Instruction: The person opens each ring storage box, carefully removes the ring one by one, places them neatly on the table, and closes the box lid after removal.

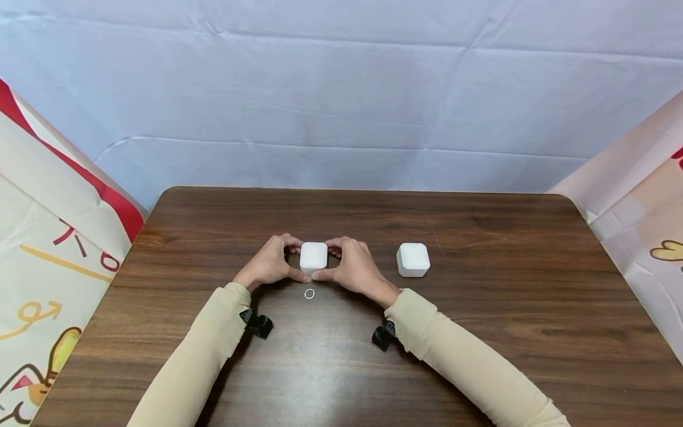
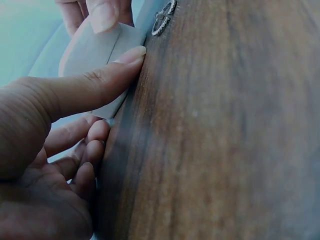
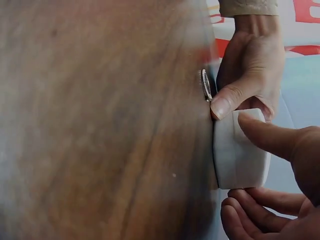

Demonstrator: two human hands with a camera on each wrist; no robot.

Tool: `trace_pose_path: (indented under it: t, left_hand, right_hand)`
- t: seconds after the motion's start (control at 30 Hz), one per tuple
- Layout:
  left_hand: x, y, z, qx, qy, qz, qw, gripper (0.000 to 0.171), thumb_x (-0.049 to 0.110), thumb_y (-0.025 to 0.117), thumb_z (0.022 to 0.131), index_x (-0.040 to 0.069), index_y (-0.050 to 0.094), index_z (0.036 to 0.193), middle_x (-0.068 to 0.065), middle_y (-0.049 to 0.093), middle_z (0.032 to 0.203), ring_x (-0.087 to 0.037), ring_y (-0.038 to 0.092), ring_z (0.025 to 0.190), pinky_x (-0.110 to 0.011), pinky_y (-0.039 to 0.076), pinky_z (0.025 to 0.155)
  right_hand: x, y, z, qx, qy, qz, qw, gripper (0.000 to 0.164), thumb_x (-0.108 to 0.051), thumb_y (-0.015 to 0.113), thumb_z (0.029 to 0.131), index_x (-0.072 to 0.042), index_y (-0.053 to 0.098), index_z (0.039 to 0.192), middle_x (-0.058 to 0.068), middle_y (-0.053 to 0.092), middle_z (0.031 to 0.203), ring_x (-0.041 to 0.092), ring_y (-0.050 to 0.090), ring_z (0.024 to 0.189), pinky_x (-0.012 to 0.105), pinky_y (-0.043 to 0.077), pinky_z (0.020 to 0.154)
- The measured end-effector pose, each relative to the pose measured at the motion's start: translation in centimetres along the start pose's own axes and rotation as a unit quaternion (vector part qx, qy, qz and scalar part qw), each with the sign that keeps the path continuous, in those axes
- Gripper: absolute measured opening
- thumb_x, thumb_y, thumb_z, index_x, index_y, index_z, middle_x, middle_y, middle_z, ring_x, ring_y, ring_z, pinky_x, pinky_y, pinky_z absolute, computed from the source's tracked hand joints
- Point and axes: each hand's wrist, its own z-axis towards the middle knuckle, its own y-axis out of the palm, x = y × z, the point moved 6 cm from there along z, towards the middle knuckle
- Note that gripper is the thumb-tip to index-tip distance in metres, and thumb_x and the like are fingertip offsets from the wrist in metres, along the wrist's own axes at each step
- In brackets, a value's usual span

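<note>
A small white ring box (image 1: 313,257) with rounded corners stands on the wooden table between both hands. Its lid is down, with a thin seam along the side in the right wrist view. From the left, my left hand (image 1: 274,261) holds it, thumb low near the base and fingers at the far side. My right hand (image 1: 353,265) grips the opposite side, its thumb (image 3: 267,135) higher up, on the lid part. Just in front of the box, a silver ring (image 1: 309,293) lies on the table; the left wrist view shows its textured band (image 2: 164,17).
Off to the right stands a second white box (image 1: 413,260) of similar shape. The brown wooden table (image 1: 507,296) runs back to a pale cloth (image 1: 341,107). Patterned cloths hang at either side. A black wrist device (image 1: 259,326) sits on each sleeve.
</note>
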Motion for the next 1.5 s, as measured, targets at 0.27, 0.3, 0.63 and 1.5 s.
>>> trace_pose_path:
  t: [0.27, 0.3, 0.63, 1.5]
  left_hand:
    - [0.1, -0.1, -0.1, -0.008, 0.002, 0.000, 1.0000, 0.066, 0.009, 0.099, 0.061, -0.004, 0.069, 0.118, -0.010, 0.063, 0.107, -0.026, 0.057, 0.101, -0.040, 0.045, 0.092]
    - [0.1, -0.1, -0.1, -0.009, 0.002, -0.001, 1.0000, 0.067, 0.009, 0.099, 0.061, -0.004, 0.069, 0.119, -0.010, 0.063, 0.107, -0.026, 0.057, 0.101, -0.040, 0.045, 0.092]
    - [0.2, -0.3, -0.5, -0.014, -0.009, -0.005, 0.9998, 0.070, 0.011, 0.099, 0.063, -0.004, 0.067, 0.123, -0.012, 0.063, 0.112, -0.028, 0.055, 0.104, -0.041, 0.044, 0.094]
    - [10.2, 0.7, 0.0, -0.003, 0.089, 0.042, 0.9951, 0.070, 0.025, 0.093, 0.074, 0.007, 0.063, 0.134, -0.008, 0.064, 0.125, -0.033, 0.060, 0.117, -0.046, 0.046, 0.100]
  right_hand:
    - [0.2, -2.9, -0.6, -0.009, -0.023, 0.000, 1.000, 0.070, -0.033, 0.094, 0.073, 0.000, 0.067, 0.128, 0.013, 0.069, 0.118, 0.029, 0.065, 0.106, 0.040, 0.052, 0.092]
    - [0.2, -3.5, -0.8, -0.006, -0.029, 0.000, 1.000, 0.070, -0.033, 0.094, 0.073, 0.001, 0.067, 0.128, 0.014, 0.069, 0.118, 0.030, 0.065, 0.107, 0.041, 0.052, 0.093]
    - [2.6, -10.9, -3.8, 0.039, -0.034, -0.027, 0.998, 0.067, -0.032, 0.092, 0.075, -0.005, 0.067, 0.131, 0.013, 0.067, 0.125, 0.032, 0.065, 0.112, 0.049, 0.052, 0.093]
    - [12.6, -14.1, -8.5, -0.037, 0.031, -0.096, 0.994, 0.082, -0.039, 0.094, 0.070, 0.001, 0.061, 0.135, 0.012, 0.056, 0.106, 0.029, 0.049, 0.097, 0.044, 0.038, 0.083]
